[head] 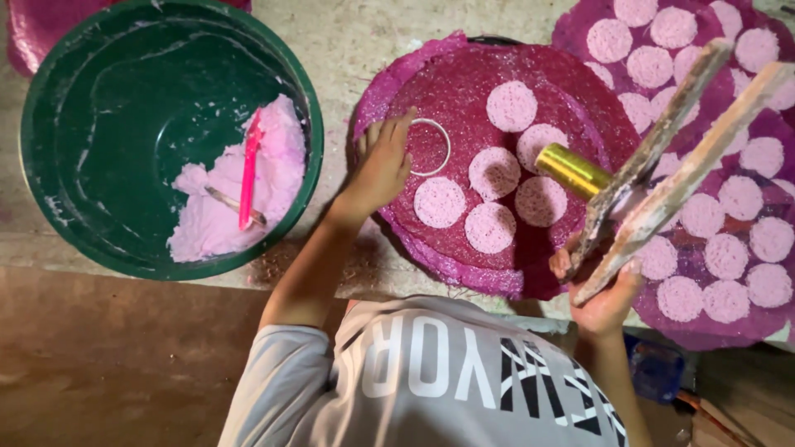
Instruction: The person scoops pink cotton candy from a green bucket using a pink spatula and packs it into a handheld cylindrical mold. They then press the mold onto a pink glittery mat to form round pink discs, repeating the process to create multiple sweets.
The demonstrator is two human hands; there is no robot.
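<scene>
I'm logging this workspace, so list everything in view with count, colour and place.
Bucket: one, green, upper left.
Paste: one mound, pale pink, inside the bucket at its right wall.
Stick: one, bright pink, lying in the paste.
Round mat: one, magenta, centre.
Discs: six, pale pink, on the round mat.
Ring mould: one, pale, on the mat at the left fingertips.
Second mat: purple, right, covered with many pink discs.
Cylinder: one, gold, centre right.
Wooden sticks: two, paste-smeared, in the right hand.
Left hand: on the ring mould.
Right hand: gripping the sticks.
</scene>
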